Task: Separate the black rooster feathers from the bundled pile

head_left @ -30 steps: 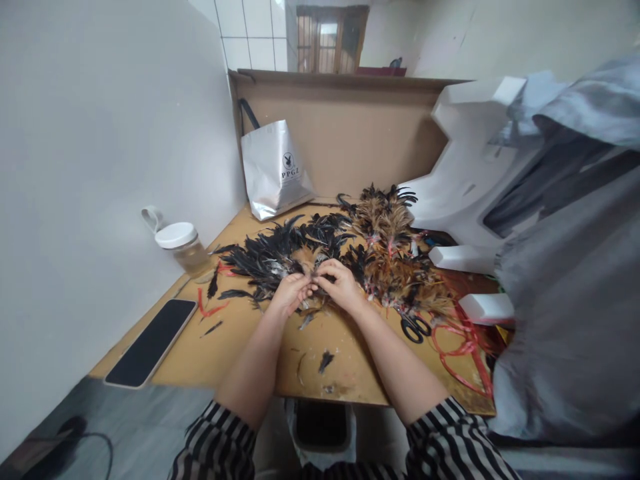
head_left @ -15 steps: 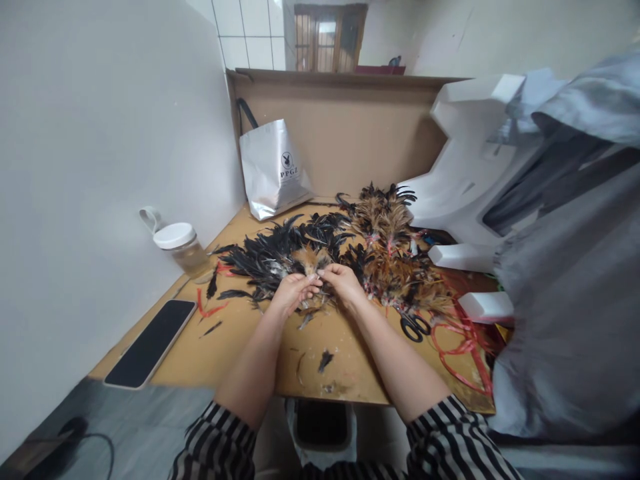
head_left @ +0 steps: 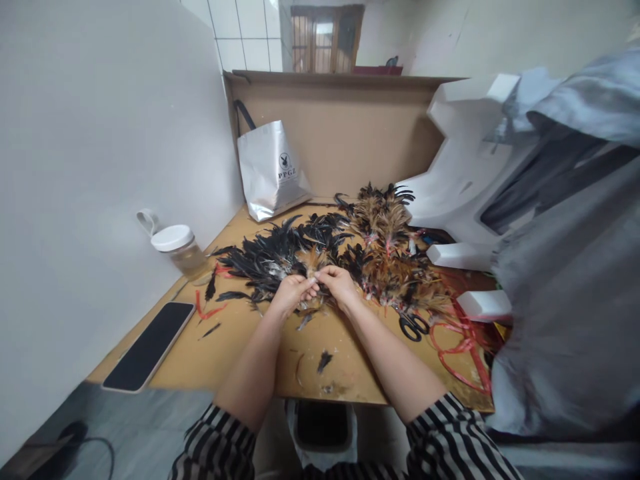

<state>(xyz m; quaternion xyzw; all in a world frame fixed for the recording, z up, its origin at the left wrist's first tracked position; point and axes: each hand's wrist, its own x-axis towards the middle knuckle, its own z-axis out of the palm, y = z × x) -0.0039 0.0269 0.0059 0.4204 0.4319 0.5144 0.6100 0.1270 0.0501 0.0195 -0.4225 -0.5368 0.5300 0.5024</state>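
Observation:
My left hand (head_left: 296, 292) is closed in a pinch at the base of a small tuft of light brown feathers (head_left: 311, 259). Right beside it, my right hand (head_left: 338, 283) pinches at the same quill ends, thumb and forefinger together, the fingertips of both hands almost touching. Behind and to the left spreads a pile of long black feathers (head_left: 260, 257). Bundles of brown feathers (head_left: 395, 277) lie to the right of my right hand, with another brown and black bunch (head_left: 380, 217) farther back. Bits of red string show at their bases.
Black-handled scissors (head_left: 413, 327) and tangled red plastic string (head_left: 465, 347) lie on the right. A phone (head_left: 150, 347) and a lidded jar (head_left: 180, 250) are on the left. A silver bag (head_left: 273, 173) stands at the back, white foam (head_left: 450, 160) at right. Below the table edge is a bin (head_left: 323, 427).
Both hands stay together at the brown tuft, with only slight finger movement; my right fingertips have shifted a little to the left. The whole view has shifted slightly.

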